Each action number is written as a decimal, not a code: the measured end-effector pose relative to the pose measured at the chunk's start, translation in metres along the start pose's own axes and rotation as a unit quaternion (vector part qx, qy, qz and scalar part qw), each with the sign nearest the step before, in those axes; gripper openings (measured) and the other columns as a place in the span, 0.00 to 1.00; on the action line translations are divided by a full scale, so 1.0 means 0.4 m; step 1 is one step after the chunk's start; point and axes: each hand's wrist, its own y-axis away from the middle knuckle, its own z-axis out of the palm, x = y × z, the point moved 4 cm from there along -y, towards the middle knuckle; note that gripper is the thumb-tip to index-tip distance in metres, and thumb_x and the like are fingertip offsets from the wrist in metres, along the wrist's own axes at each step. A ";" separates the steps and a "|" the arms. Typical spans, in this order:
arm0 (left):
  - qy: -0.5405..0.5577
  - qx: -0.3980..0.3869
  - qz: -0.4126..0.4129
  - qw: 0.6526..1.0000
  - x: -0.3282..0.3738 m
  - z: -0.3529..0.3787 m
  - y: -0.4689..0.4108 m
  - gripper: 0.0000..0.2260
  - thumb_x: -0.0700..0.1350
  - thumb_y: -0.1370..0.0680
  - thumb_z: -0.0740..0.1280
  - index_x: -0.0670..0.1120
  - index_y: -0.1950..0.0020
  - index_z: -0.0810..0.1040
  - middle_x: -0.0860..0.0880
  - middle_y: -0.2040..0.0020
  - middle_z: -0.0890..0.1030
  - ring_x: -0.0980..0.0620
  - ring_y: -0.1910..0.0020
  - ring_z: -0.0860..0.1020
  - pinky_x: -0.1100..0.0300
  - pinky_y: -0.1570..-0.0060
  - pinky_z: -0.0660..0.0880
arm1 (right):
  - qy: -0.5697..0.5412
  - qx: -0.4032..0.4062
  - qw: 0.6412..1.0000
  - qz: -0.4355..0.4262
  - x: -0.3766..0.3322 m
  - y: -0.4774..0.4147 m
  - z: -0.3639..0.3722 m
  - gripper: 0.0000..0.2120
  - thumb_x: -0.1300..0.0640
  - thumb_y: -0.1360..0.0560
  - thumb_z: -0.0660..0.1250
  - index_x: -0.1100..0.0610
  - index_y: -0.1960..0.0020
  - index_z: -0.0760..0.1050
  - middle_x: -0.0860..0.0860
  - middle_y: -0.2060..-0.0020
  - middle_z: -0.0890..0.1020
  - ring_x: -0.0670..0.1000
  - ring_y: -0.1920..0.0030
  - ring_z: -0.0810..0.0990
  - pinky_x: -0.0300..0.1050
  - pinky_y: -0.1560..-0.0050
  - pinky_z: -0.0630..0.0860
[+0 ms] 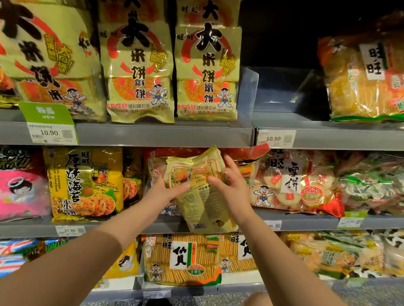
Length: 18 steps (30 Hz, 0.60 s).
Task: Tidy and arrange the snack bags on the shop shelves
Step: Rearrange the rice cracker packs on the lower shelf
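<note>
A pale yellow rice-cracker bag (202, 194) is held back side toward me in front of the middle shelf (308, 221), tilted, its top near the upper shelf's edge. My left hand (165, 189) grips its left side with the thumb across the front. Against the bag's right side, my right hand (229, 182) has its fingers spread. Matching yellow bags (206, 68) stand upright in rows on the upper shelf (165, 133).
An empty slot with a clear plastic divider (249, 90) lies right of the yellow bags on the upper shelf. A red-and-white cracker bag (294, 181) sits right of my hands, a yellow seaweed-cracker bag (85, 183) to the left. More bags fill the bottom shelf (183, 259).
</note>
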 end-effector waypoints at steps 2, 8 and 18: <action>0.014 0.037 0.010 0.999 0.002 0.002 -0.012 0.29 0.46 0.30 0.73 0.52 0.32 0.65 0.51 0.41 0.78 0.50 0.42 0.75 0.50 0.40 0.69 | 0.008 0.023 1.000 -0.020 -0.007 0.019 -0.014 0.07 0.50 0.27 0.69 0.46 0.49 0.77 0.40 0.26 0.56 0.39 0.30 0.56 0.50 0.30 0.61; 0.005 0.068 0.022 0.997 -0.025 -0.041 -0.030 0.25 0.44 0.30 0.74 0.50 0.37 0.67 0.49 0.44 0.79 0.48 0.47 0.78 0.51 0.49 0.77 | 0.093 0.179 0.979 0.040 0.077 0.043 -0.110 0.30 0.47 0.23 0.63 0.44 0.25 0.53 0.44 0.24 0.50 0.45 0.25 0.50 0.53 0.26 0.51; -0.018 0.117 0.033 0.992 0.000 -0.117 -0.100 0.12 0.47 0.28 0.71 0.48 0.48 0.73 0.46 0.53 0.82 0.46 0.52 0.81 0.50 0.52 0.76 | 0.232 0.076 0.954 0.176 0.121 -0.148 -0.087 0.22 0.42 0.29 0.70 0.63 0.56 0.72 0.54 0.60 0.74 0.51 0.62 0.75 0.46 0.63 0.74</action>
